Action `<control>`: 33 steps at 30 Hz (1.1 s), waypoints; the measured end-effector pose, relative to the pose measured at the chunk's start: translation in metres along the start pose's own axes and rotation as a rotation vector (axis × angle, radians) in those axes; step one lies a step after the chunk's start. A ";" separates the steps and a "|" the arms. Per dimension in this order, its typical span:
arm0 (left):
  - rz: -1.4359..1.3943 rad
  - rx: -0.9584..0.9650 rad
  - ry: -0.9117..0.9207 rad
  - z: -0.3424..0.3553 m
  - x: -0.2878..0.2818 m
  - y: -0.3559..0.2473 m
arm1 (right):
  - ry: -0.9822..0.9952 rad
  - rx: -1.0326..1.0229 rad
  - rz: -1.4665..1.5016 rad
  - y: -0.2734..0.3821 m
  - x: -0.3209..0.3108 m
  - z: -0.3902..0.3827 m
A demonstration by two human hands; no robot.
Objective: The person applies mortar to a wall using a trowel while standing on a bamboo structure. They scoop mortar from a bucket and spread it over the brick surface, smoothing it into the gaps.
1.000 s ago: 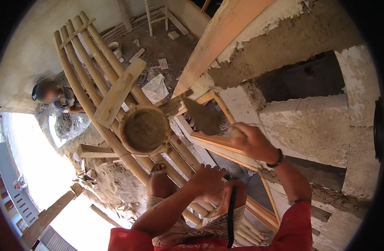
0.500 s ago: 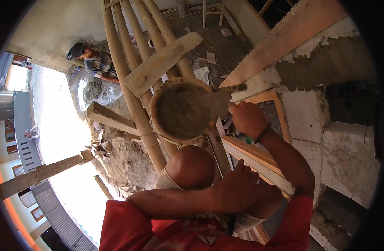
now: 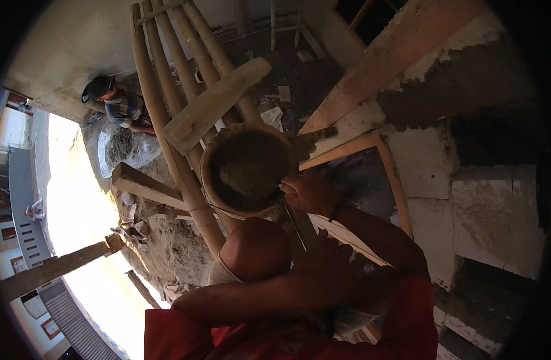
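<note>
My right hand (image 3: pixel 314 195) is closed round a trowel (image 3: pixel 287 188) at the right rim of a round bucket (image 3: pixel 207 186). Only the pale end of the handle shows clearly; the blade is hard to make out in the dim picture. Grey mortar (image 3: pixel 248 174) lies heaped inside the bucket, which sits on bamboo poles (image 3: pixel 198 204) in front of my knees. My left forearm crosses my lap, and my left hand (image 3: pixel 323 270) lies by my right knee, fingers somewhat apart and holding nothing visible. Beyond the bucket, a long wooden board (image 3: pixel 218 105) rests across the poles.
At right stands a block wall (image 3: pixel 428 168) partly coated with mortar, beside a wooden frame (image 3: pixel 389 174). Timber beams (image 3: pixel 146 183) jut out at left. Below, a person (image 3: pixel 119 105) is beside a mortar heap (image 3: pixel 122 147). Rough ground (image 3: pixel 179 240) lies far beneath the poles.
My right hand has moved left and down with the trowel, from beside the wall to the bucket's rim. My left hand's fingers have loosened. The view has shifted slightly and darkened.
</note>
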State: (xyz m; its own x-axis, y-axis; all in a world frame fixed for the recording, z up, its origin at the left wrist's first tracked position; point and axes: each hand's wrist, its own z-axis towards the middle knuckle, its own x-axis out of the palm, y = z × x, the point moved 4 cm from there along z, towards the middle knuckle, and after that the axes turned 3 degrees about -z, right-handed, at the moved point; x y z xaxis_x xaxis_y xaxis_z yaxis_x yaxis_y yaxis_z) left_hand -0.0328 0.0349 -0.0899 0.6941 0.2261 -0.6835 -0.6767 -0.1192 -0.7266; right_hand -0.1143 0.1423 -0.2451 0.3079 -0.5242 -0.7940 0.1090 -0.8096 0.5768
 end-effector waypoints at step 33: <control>0.117 0.058 0.187 0.005 0.000 -0.001 | -0.849 0.608 -0.113 0.015 -0.322 -0.208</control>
State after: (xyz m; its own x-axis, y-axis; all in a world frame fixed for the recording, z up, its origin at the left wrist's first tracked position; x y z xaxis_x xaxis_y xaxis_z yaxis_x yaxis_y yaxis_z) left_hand -0.0335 0.0402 -0.0892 0.6395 0.0305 -0.7682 -0.7647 -0.0773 -0.6397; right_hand -0.0152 0.3539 0.0593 -0.4636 -0.2599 -0.8471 -0.4699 -0.7384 0.4837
